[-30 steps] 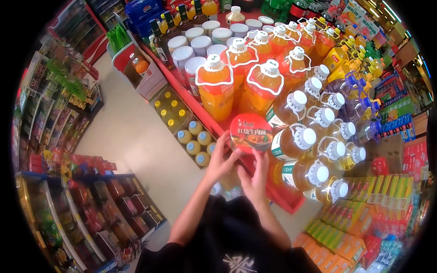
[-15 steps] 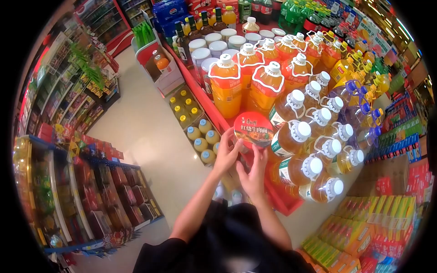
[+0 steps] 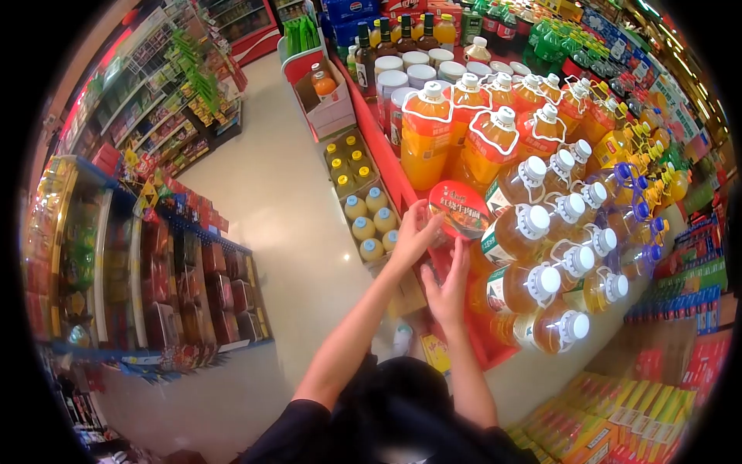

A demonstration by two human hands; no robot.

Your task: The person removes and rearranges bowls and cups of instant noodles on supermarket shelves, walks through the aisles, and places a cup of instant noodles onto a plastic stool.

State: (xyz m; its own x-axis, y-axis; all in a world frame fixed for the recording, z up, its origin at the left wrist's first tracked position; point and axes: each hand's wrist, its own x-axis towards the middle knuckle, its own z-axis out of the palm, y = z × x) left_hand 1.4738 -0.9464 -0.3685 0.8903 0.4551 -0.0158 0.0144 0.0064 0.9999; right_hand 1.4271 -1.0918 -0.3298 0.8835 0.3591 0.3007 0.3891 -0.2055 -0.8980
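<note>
An instant noodle bowl (image 3: 461, 207) with a red printed lid is tilted toward me at the edge of the drinks display. My left hand (image 3: 416, 236) grips its left rim, the thumb lying along the lid's edge. Below the bowl, my right hand (image 3: 448, 284) has its fingers stretched out and thumb apart, the fingertips close to the lower rim; I cannot tell whether they touch it. Behind the bowl stand large orange juice bottles (image 3: 427, 143) with white handles. To its right are amber bottles (image 3: 506, 243) with white caps.
A red display edge (image 3: 398, 174) runs beside my hands. Cartons of yellow-capped bottles (image 3: 349, 164) and blue-capped bottles (image 3: 372, 220) sit on the floor at left. Shelves (image 3: 182, 271) line the aisle's far left, and stacked boxes (image 3: 618, 414) stand at lower right.
The view has swung left, so the display appears further right. The bowl's lid has turned clockwise. My right hand's fingers have straightened beside the rim; my left hand still holds the bowl.
</note>
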